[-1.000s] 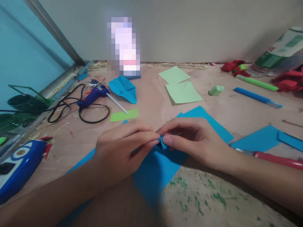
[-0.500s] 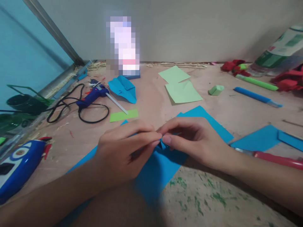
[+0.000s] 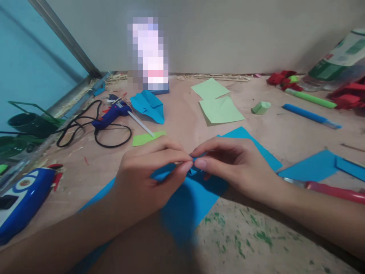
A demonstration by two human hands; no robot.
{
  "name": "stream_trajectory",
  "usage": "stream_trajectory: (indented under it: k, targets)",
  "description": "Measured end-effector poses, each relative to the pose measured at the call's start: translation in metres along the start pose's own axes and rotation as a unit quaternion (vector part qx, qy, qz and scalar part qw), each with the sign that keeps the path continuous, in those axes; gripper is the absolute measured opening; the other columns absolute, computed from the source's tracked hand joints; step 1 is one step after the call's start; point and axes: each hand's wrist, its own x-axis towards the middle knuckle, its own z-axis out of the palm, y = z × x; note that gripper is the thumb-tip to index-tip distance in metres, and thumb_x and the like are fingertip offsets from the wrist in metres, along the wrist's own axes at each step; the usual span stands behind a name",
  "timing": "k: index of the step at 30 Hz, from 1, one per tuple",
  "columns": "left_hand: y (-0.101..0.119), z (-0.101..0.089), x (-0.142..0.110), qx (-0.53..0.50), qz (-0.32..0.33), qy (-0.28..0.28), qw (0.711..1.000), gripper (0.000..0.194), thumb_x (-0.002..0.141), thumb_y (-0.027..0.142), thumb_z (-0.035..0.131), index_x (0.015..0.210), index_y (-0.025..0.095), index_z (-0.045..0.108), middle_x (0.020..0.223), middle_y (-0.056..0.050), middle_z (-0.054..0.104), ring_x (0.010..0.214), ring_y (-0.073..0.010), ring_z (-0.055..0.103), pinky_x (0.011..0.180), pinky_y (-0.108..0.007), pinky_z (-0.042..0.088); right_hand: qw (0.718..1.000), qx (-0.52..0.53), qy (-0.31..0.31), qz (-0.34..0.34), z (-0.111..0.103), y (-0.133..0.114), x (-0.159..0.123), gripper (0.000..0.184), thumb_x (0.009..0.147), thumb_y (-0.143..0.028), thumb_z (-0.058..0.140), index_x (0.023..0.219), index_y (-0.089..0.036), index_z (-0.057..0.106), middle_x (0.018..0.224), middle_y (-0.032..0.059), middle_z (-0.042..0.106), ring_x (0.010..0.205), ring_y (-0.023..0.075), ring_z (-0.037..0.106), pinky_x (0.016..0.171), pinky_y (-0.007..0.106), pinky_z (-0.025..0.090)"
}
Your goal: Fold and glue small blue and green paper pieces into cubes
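My left hand point(image 3: 154, 167) and my right hand point(image 3: 228, 161) meet in front of me, fingertips nearly touching. Both are closed in a pinch on a small folded piece of blue paper point(image 3: 192, 171), most of it hidden by the fingers. Beneath them lies a large blue paper sheet point(image 3: 182, 209), partly covered by my left arm. Beyond my right hand, a blue paper corner point(image 3: 242, 137) sticks out. By my right wrist is a tool with a red handle point(image 3: 327, 190), resting near a blue paper strip point(image 3: 316, 165).
A blue glue gun point(image 3: 110, 116) with a black cord lies at left, its white stick over green paper point(image 3: 142, 138). Pale green squares point(image 3: 221, 110), a folded green piece point(image 3: 261, 108), a blue rolled tube point(image 3: 305, 114) and a bottle point(image 3: 336, 61) stand or lie farther back.
The small folded blue paper has tilted slightly between my fingers, and my left fingertips have shifted a little. My right hand holds nearly the same place.
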Motion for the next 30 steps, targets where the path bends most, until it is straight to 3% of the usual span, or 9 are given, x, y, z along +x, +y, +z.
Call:
stream_trajectory:
  k: [8, 16, 23, 30]
  targets:
    - [0.0007, 0.0006, 0.0004, 0.034, 0.006, 0.01, 0.999, 0.014, 0.096, 0.012, 0.07, 0.087, 0.021, 0.076, 0.088, -0.001, 0.077, 0.078, -0.0154, 0.073, 0.068, -0.029, 0.055, 1.0, -0.01, -0.001, -0.001, 0.0003, -0.0004, 0.0003, 0.018, 0.085, -0.032, 0.088, 0.093, -0.018, 0.081, 0.081, 0.0022, 0.077, 0.072, 0.016, 0.071, 0.064, 0.029, 0.059]
    - [-0.0026, 0.0001, -0.0019, -0.025, -0.033, 0.043, 0.998, 0.004, 0.097, 0.02, 0.074, 0.1, 0.023, 0.072, 0.092, -0.001, 0.076, 0.083, -0.0174, 0.071, 0.075, -0.034, 0.054, 0.998, 0.048, 0.029, -0.009, -0.0003, -0.0008, 0.0011, 0.013, 0.084, -0.029, 0.089, 0.092, -0.02, 0.084, 0.086, 0.0013, 0.079, 0.069, 0.0115, 0.07, 0.062, 0.023, 0.064]
    - [-0.0008, 0.0019, -0.003, 0.009, -0.017, 0.025, 1.0, 0.005, 0.094, 0.022, 0.079, 0.096, 0.024, 0.074, 0.088, -0.002, 0.077, 0.082, -0.0203, 0.073, 0.073, -0.035, 0.053, 0.995, 0.086, 0.051, 0.003, -0.0001, 0.0011, 0.0027, 0.02, 0.08, -0.031, 0.094, 0.093, -0.02, 0.084, 0.091, 0.0013, 0.079, 0.074, 0.0118, 0.074, 0.066, 0.022, 0.066]
    - [0.0005, 0.0037, -0.0034, 0.007, -0.033, 0.009, 0.999, 0.009, 0.096, 0.016, 0.07, 0.091, 0.022, 0.072, 0.088, -0.003, 0.076, 0.082, -0.0193, 0.073, 0.075, -0.034, 0.053, 0.995, 0.094, 0.034, -0.004, 0.0013, 0.0029, 0.0012, 0.021, 0.077, -0.024, 0.095, 0.094, -0.02, 0.082, 0.089, 0.0013, 0.081, 0.083, 0.016, 0.079, 0.071, 0.024, 0.066]
